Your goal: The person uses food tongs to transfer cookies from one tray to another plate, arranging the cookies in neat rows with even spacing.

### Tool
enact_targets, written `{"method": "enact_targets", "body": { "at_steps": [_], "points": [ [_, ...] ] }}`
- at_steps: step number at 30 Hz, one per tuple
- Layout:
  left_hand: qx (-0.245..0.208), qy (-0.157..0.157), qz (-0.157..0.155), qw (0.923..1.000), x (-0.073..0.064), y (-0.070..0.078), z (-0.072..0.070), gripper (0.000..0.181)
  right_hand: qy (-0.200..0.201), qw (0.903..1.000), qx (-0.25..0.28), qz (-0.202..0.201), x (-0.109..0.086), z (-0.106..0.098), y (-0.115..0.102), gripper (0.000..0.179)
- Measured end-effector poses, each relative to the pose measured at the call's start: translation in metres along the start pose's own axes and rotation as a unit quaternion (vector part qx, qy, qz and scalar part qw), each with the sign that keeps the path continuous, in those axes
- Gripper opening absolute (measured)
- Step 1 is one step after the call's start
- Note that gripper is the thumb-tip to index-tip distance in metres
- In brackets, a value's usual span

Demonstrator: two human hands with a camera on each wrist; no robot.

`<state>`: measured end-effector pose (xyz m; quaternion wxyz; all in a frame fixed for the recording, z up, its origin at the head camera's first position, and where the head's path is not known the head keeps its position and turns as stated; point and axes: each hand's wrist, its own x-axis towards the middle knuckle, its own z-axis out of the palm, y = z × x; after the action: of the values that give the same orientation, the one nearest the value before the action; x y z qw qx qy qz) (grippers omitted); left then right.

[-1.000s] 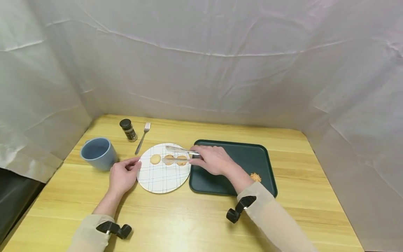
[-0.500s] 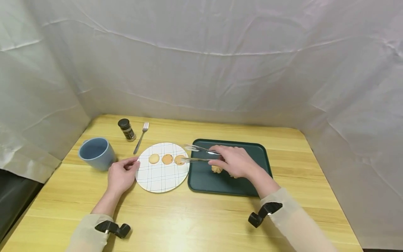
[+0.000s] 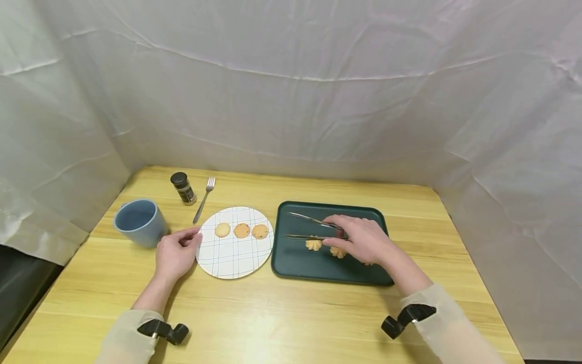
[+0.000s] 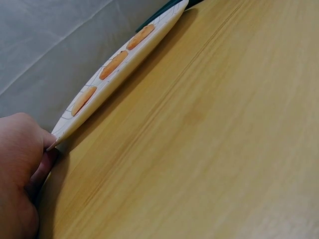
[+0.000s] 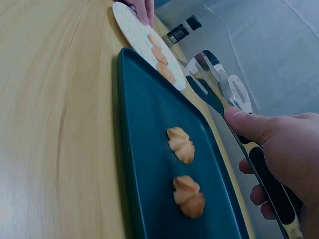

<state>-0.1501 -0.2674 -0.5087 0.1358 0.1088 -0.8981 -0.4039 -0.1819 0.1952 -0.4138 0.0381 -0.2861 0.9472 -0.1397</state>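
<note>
My left hand [image 3: 175, 255] pinches the left rim of a white plate [image 3: 232, 260] with a blue check pattern. Three round cookies [image 3: 242, 230] lie in a row on it. In the left wrist view the plate [image 4: 70, 127] appears edge-on, its rim between thumb and fingers. Over the dark green tray [image 3: 300, 268], my right hand [image 3: 364, 240] grips metal serving tongs [image 3: 313, 218], their slotted tips apart with nothing between them. Flower-shaped cookies [image 3: 338, 252] lie on the tray below; one is mostly hidden by the hand. Two cookies [image 5: 189, 196] show clearly in the right wrist view.
A blue mug [image 3: 142, 221] stands left of the plate, near my left hand. Behind them are a black-capped spice jar [image 3: 184, 188] and a fork [image 3: 204, 199]. Grey cloth [image 3: 291, 101] hangs around the back and sides of the wooden table [image 3: 273, 318].
My right hand has carried the tongs rightward, from over the plate's cookies to over the tray. The three round cookies stay on the plate. My left hand keeps its place at the rim.
</note>
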Motion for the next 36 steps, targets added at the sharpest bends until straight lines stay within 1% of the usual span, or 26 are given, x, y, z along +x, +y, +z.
{"method": "enact_targets", "body": {
  "at_steps": [7,11,16,30,36],
  "points": [
    [-0.001,0.001,-0.006,1.0000,-0.001,-0.001,0.001,0.027,-0.003,0.9999,0.009,0.005,-0.013,0.003,0.011,0.056],
    [0.000,-0.001,-0.008,1.0000,0.000,-0.001,0.001,0.028,-0.011,0.9996,0.018,0.016,-0.021,0.007,0.018,0.056],
    [0.001,0.001,-0.008,1.0000,0.000,-0.002,0.002,0.027,-0.015,0.9994,0.016,0.028,-0.029,0.011,0.025,0.056],
    [0.001,-0.001,-0.007,1.0000,0.001,-0.003,0.002,0.028,-0.019,0.9987,0.023,0.040,-0.038,0.021,0.042,0.053],
    [0.001,0.000,-0.003,1.0000,0.001,-0.003,0.002,0.027,-0.024,0.9980,0.042,0.040,-0.039,0.023,0.048,0.051]
  ]
}}
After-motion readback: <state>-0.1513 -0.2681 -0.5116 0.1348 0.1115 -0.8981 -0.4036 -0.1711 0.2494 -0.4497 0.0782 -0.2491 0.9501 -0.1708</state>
